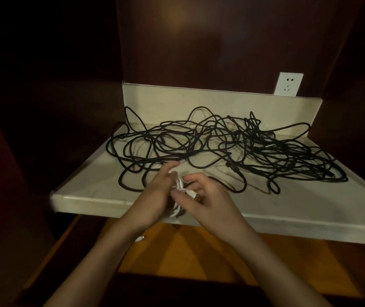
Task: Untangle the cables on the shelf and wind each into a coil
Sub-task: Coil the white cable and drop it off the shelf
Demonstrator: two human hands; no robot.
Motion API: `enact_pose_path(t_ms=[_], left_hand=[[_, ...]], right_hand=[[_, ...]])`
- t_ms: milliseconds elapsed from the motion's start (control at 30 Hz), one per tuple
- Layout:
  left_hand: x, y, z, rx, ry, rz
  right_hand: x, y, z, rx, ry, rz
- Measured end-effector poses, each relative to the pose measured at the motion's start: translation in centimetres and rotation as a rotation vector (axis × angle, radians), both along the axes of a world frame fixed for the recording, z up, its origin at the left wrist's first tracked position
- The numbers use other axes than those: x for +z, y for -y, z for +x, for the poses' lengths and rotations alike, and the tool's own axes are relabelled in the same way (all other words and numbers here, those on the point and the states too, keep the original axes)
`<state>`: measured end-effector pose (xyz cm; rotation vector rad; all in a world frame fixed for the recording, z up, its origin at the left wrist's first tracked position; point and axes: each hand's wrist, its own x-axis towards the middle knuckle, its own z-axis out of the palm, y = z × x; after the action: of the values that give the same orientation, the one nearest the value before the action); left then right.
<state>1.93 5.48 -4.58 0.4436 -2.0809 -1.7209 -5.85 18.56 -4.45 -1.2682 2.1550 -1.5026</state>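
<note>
Black cables (221, 147) — thin, matte, tangled in loose loops.

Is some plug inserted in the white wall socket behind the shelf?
No, the wall socket shows its bare slots, and the black cables lie tangled on the shelf below it.

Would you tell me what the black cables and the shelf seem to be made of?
Black cables: matte, without shine, with a slightly rough look, perhaps braided fabric sheath, though rubber is possible.
Shelf: cream-painted board, probably wood or laminate; flat faces, square edges, dull sheen with scuffs.
</note>
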Motion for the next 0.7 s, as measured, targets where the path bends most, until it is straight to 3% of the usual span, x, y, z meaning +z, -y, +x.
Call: enact_pose_path(t_ms=[100,300,433,700], left_hand=[[-0.4,0.0,1.0,-0.04,0.012,0.002],[-1.4,0.6,2.8,-0.05,0.077,0.133],[-1.6,0.2,4.0,-0.007,0.02,-0.059],[-4.9,1.4,5.6,-0.039,0.079,-0.107]], right_hand=[[-1.3,0.5,0.0,-0.021,-0.088,0.047],[-3.0,0.4,-0.1,0.132,0.06,0.044],[-3.6,0.0,0.2,0.209,0.102,-0.024],[-8.7,-0.2,1.4,0.174,0.14,-0.035]])
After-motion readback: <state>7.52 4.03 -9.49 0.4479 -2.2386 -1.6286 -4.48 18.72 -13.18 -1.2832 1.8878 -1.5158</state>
